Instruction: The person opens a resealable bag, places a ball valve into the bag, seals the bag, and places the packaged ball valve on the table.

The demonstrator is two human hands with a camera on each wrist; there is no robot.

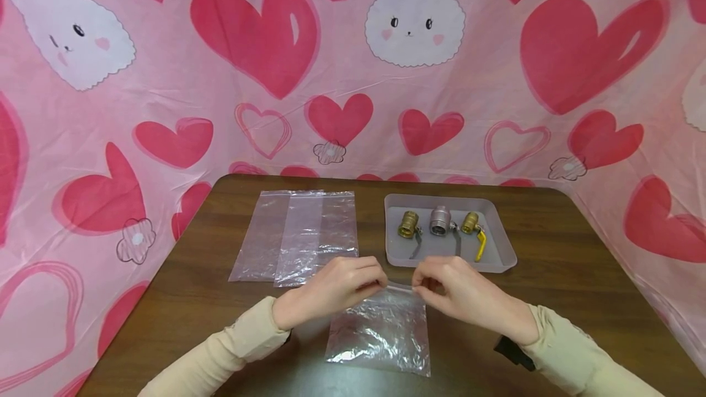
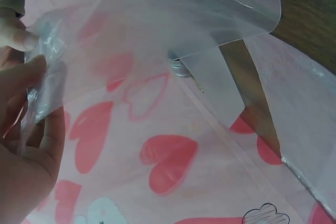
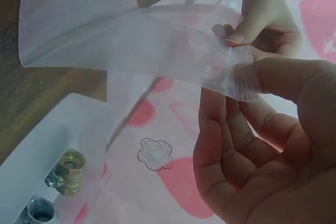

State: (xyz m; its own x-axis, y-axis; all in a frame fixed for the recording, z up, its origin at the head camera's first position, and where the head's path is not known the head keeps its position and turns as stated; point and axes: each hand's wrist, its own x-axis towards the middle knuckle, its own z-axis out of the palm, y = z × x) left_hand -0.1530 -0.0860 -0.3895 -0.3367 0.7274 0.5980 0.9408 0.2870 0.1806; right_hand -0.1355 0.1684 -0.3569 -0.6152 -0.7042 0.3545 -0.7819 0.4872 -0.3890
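Observation:
A clear zip bag (image 1: 380,332) hangs between both hands, just above the table's front part. My left hand (image 1: 344,283) pinches its top edge on the left, thumb against fingers. At the other end of that edge my right hand (image 1: 455,293) pinches the plastic strip. In the right wrist view the zip bag (image 3: 152,40) stretches away from the right hand (image 3: 262,135), and its ridged top shows between thumb and fingers. The left wrist view shows the bag (image 2: 105,40) crumpled at the left hand's fingertips (image 2: 37,66). Whether the bag's mouth is parted I cannot tell.
Two more clear bags (image 1: 259,244) lie overlapping at the back left of the brown table (image 1: 193,299). Right of them stands a translucent tray (image 1: 502,256) holding a brass valve (image 1: 408,224), a silver valve (image 1: 440,221) and a small yellow-handled valve (image 1: 470,223). A heart-patterned cloth (image 1: 353,78) hangs behind.

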